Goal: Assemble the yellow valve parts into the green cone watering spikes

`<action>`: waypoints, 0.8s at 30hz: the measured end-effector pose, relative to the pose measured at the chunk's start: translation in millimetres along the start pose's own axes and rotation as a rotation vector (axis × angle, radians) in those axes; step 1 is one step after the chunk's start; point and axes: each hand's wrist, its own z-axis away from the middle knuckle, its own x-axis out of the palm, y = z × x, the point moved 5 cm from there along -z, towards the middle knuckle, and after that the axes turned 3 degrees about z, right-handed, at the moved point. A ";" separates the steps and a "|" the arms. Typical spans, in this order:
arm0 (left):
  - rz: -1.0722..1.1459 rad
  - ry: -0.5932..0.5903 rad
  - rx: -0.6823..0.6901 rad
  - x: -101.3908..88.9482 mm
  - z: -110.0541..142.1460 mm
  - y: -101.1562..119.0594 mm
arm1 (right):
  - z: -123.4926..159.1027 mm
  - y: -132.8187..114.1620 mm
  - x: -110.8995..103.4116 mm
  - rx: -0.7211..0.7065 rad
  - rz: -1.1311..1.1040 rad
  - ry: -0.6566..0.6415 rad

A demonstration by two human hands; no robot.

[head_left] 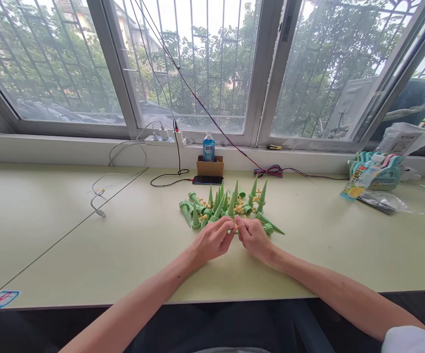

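My left hand (216, 239) and my right hand (253, 238) meet at the fingertips, over the near edge of a heap of green plastic spikes. Both are closed in a pinch on a small yellow plastic piece (236, 226), mostly covered by the fingers. Several spikes stand point up on their caps, like the green spike (261, 197) at the right. Others lie on their sides, such as the green spike (271, 223) beside my right hand. Small yellow plastic fittings (202, 217) are scattered among them.
Behind the heap, a phone (207, 180) lies before a cardboard box (210, 166) and a blue bottle (208, 147). A white cable (98, 206) lies left; a coiled cable (269, 170) lies at the back. Packaged items (372, 171) stand far right on the table (124, 255).
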 end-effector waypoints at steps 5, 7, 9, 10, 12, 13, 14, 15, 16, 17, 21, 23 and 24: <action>0.044 0.018 -0.002 -1.5 -1.8 -0.5 | 0.9 0.4 -0.4 0.009 -0.012 -0.016; 0.075 0.027 -0.016 -2.8 -2.2 -1.2 | 1.1 0.5 -0.4 0.026 -0.036 -0.029; 0.111 0.024 -0.040 -3.8 -2.5 -2.1 | 0.7 0.0 -0.7 0.029 -0.047 -0.041; 0.127 0.018 -0.054 -4.1 -2.6 -2.4 | 0.4 -0.4 -1.1 0.026 -0.046 -0.044; 0.145 0.006 -0.081 -4.7 -3.0 -2.7 | -0.4 -0.9 -2.3 0.018 -0.035 -0.046; 0.148 0.001 -0.092 -5.0 -3.3 -2.6 | -0.7 -1.0 -2.9 0.014 -0.028 -0.045; 0.148 -0.001 -0.101 -5.2 -3.6 -2.5 | -1.0 -1.0 -3.5 0.009 -0.020 -0.044; 0.148 -0.004 -0.108 -5.3 -3.9 -2.3 | -1.2 -1.0 -3.8 0.004 -0.013 -0.044; 0.148 -0.007 -0.114 -5.3 -4.2 -2.2 | -1.3 -0.8 -4.1 -0.001 -0.003 -0.045; 0.149 -0.009 -0.118 -5.3 -4.5 -2.0 | -1.3 -0.7 -4.3 -0.008 0.007 -0.044; 0.155 -0.012 -0.127 -5.3 -4.8 -1.9 | -0.8 -0.8 -4.5 -0.034 0.048 -0.038; 0.157 -0.012 -0.126 -5.3 -4.5 -2.0 | -0.5 -1.3 -4.8 -0.046 0.064 -0.038; 0.157 -0.012 -0.125 -5.3 -4.3 -2.1 | -0.5 -1.5 -5.3 -0.051 0.073 -0.038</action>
